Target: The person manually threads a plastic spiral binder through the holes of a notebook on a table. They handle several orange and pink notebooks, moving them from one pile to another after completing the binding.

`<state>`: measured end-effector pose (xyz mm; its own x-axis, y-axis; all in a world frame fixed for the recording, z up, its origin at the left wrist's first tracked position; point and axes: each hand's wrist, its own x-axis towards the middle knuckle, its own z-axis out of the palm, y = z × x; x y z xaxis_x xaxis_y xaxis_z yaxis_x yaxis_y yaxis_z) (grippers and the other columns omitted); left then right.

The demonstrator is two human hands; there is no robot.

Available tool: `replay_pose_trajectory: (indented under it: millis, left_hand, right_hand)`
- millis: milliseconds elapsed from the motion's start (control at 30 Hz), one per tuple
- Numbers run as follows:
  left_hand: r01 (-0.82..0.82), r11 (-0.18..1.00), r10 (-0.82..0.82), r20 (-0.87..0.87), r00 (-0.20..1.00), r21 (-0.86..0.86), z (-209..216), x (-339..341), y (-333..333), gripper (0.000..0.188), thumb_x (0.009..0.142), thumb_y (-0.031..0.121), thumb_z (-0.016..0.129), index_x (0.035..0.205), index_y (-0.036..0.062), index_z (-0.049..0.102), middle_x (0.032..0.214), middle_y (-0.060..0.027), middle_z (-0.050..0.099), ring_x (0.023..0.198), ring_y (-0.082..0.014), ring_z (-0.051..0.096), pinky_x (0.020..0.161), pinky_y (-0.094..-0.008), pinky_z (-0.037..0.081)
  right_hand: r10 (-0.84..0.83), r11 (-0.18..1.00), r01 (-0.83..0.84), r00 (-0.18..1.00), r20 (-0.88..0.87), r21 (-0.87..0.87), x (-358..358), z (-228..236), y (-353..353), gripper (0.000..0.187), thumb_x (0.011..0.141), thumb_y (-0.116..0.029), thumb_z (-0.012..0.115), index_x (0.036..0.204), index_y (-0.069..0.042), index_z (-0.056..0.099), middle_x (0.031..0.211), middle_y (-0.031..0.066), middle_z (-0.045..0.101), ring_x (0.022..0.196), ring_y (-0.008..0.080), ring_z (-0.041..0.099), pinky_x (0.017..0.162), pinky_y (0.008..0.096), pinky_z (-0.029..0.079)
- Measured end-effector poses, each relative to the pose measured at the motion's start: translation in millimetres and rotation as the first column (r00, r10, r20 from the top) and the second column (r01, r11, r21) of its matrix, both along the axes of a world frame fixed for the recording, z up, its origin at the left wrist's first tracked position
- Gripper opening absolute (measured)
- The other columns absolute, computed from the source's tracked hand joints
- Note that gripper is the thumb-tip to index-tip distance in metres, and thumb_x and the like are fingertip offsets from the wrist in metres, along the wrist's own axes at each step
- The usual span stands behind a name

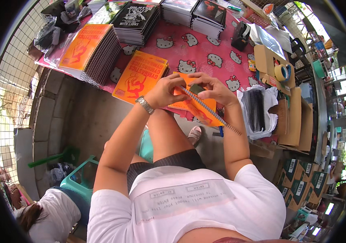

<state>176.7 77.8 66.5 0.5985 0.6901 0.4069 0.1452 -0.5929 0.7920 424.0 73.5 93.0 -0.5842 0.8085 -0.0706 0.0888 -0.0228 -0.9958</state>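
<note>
Above the table's near edge, an orange notebook [209, 116] is tilted between my hands. A thin spiral binding coil [210, 108] runs along its edge, and its loose end sticks out past the lower right corner. My left hand [165, 92] is closed, pinching the upper end of the notebook at the coil. My right hand [216, 90] is closed on a small dark green flat piece [196, 88] held against the coil. Left of my hands, more orange notebooks [138, 77] lie on the pink cartoon-print tablecloth [199, 50].
At the left stands a tall stack of orange spiral notebooks [96, 52], with black-covered notebooks [135, 24] behind. White wrapping [243, 103] with dark coils [257, 109] and a cardboard box [300, 121] are to the right. A co-worker [53, 212] sits at lower left by a green stool [78, 180].
</note>
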Motion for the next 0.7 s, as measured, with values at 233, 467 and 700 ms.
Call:
replay_pose_trajectory:
  millis: [233,467,700]
  left_hand:
    - [-0.120,0.952,0.136,0.038,0.990,-0.281,-13,0,-1,0.056,0.074,0.020,0.089,0.110,0.0052,0.049,0.086,-0.0071,0.062,0.069,-0.0148,0.059,0.062,-0.0295,0.050]
    - [-0.155,0.947,0.208,0.171,0.963,-0.283,-19,-1,1,0.072,0.071,0.020,0.092,0.122,0.0076,0.042,0.084,-0.0060,0.059,0.070,-0.0132,0.057,0.063,-0.0280,0.049]
    - [-0.194,0.959,0.218,0.098,0.971,-0.206,-11,-5,-1,0.065,0.075,0.017,0.089,0.121,0.0072,0.044,0.084,-0.0056,0.061,0.067,-0.0124,0.057,0.061,-0.0281,0.049]
  right_hand:
    - [0.007,0.994,-0.012,0.999,-0.046,-0.108,-6,-2,11,0.055,0.077,-0.031,0.077,0.121,0.001,0.067,0.145,0.0171,0.048,0.126,0.0282,0.056,0.110,0.0391,0.041]
    - [0.129,0.983,-0.160,0.947,-0.295,-0.085,-9,0,13,0.058,0.075,-0.031,0.076,0.123,0.000,0.067,0.142,0.0156,0.055,0.129,0.0255,0.054,0.112,0.0390,0.040]
    - [-0.009,0.997,0.018,0.993,0.121,-0.080,16,-40,30,0.058,0.084,-0.031,0.077,0.132,-0.004,0.061,0.142,0.0150,0.055,0.124,0.0281,0.058,0.105,0.0375,0.046]
